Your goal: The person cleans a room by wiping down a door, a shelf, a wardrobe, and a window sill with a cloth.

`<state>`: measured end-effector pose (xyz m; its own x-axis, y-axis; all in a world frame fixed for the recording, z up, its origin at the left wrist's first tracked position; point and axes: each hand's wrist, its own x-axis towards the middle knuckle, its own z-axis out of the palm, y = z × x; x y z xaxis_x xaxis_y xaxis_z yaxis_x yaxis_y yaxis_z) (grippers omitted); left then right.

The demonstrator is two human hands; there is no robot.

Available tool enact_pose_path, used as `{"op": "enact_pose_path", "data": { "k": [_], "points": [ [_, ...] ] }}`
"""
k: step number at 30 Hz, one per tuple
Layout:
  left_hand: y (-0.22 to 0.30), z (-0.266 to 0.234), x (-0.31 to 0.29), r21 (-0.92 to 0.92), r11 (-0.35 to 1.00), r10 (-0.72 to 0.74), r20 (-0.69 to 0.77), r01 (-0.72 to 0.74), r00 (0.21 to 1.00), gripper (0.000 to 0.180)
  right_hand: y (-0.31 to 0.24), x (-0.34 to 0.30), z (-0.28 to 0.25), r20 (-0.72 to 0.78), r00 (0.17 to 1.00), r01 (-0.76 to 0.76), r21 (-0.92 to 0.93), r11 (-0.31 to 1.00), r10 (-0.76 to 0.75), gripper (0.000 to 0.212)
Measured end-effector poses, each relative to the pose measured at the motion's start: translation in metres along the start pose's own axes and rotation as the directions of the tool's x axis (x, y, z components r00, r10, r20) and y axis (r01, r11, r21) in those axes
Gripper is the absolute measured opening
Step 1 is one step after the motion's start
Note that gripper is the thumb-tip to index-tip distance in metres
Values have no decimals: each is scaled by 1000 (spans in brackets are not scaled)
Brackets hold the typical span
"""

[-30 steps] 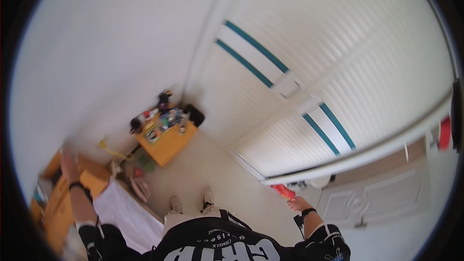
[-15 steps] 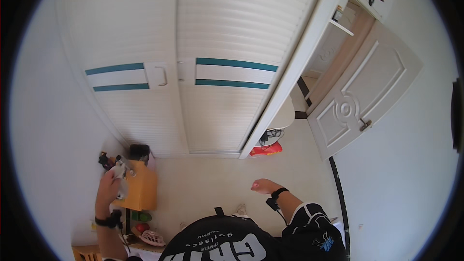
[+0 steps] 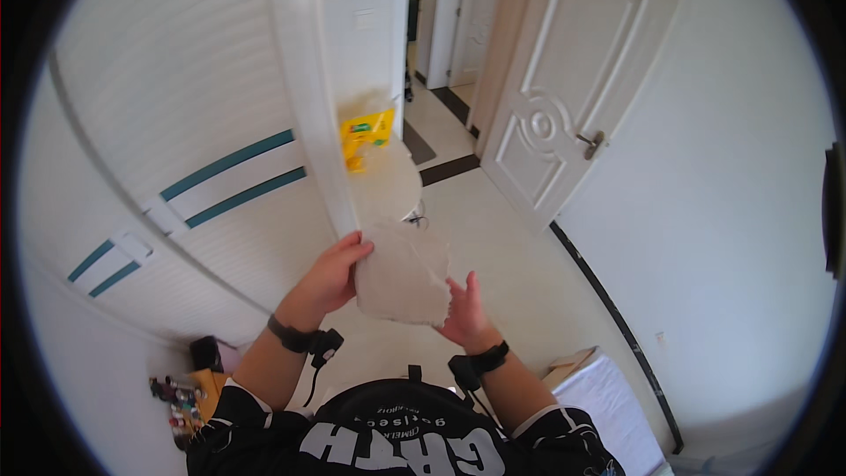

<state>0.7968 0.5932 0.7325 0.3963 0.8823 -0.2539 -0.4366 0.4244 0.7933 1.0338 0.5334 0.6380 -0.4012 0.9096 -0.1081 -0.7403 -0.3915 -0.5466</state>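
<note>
Fingers (image 3: 354,251) on one pale sheet (image 3: 403,278)

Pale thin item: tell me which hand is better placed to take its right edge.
Probably the right hand: it is beside that edge with fingers open, though contact is unclear. The left hand grips the pale thin item at its left edge.

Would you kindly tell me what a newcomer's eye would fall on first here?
Probably the pale, thin sheet, perhaps plastic, at the centre, gripped by the left hand, with the right hand at its lower right edge. Next might come the bright yellow packet by the white rounded shelf, then the white panelled door standing open, upper right.
</note>
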Motion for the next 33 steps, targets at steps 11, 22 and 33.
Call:
{"op": "enact_pose_path", "data": {
  "k": [11, 22, 33],
  "points": [
    [-149, 15, 235, 758, 653, -41, 47, -9, 998, 27, -75, 27, -142, -391, 913, -53, 170, 984, 117, 52],
    [-98, 162, 507, 554, 832, -230, 271, 44, 935, 27, -336, 12, -239, -415, 655, 635, -151, 757, -632, 68],
    [-134, 302, 671, 644, 765, -401, 501, -20, 767, 23, -433, -57, -403, -659, 229, 839, -240, 489, -716, 61]
  ]
}}
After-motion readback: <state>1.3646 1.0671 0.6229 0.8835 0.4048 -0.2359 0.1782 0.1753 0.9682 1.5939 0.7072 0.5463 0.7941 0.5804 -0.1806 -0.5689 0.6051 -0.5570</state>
